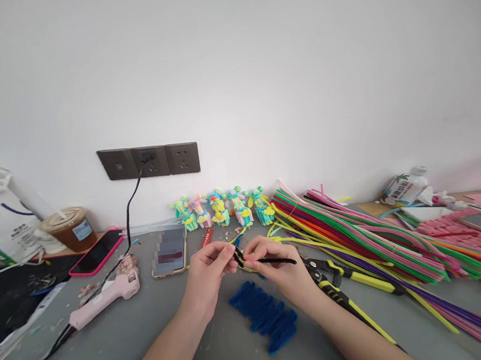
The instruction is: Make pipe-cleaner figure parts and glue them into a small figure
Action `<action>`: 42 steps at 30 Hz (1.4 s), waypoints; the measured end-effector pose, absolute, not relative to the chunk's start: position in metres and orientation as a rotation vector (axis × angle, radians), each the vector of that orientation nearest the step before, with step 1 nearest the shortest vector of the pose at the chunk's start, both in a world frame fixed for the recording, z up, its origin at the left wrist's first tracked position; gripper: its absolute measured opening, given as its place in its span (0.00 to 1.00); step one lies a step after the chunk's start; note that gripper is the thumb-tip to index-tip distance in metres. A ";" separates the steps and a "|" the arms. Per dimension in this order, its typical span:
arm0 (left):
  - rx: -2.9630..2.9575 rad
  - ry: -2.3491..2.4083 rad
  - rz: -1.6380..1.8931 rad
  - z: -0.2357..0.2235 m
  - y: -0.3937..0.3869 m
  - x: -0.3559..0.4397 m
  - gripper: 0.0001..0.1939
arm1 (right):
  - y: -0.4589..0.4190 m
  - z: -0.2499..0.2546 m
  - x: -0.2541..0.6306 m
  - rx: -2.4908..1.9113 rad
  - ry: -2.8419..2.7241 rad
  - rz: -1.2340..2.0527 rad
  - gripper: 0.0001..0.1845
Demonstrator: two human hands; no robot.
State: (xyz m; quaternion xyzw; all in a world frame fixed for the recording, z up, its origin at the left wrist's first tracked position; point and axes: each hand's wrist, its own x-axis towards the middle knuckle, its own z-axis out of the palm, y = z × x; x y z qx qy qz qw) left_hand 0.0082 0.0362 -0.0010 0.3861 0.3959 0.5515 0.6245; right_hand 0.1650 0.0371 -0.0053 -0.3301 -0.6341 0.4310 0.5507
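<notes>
My left hand [210, 272] and my right hand [275, 268] meet above the grey table [112, 354], fingers pinched. Between them is a thin black pipe cleaner [270, 261]; my left fingers pinch its left end and my right fingers hold it further along, its free end pointing right. Under my hands lies a pile of short blue pipe cleaner pieces [265, 313]. A pair of yellow-and-black pliers [341, 284] rests just right of my right wrist.
A big heap of long coloured pipe cleaners [370, 235] fills the right side. Several small colourful figures [221, 208] line the wall. A pink glue gun [106, 294], two phones [169, 250] and a lidded drink cup [70, 227] lie left.
</notes>
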 end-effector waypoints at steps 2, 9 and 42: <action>0.863 0.896 1.300 -0.002 0.035 0.010 0.16 | 0.035 -0.007 0.162 -0.773 -1.508 0.990 0.08; 0.745 0.876 1.337 -0.004 0.033 0.016 0.16 | 0.031 -0.012 0.156 -0.777 -1.387 1.026 0.05; 1.141 0.907 0.871 0.004 0.036 0.003 0.14 | 0.044 -0.005 0.173 -0.912 -1.375 1.234 0.15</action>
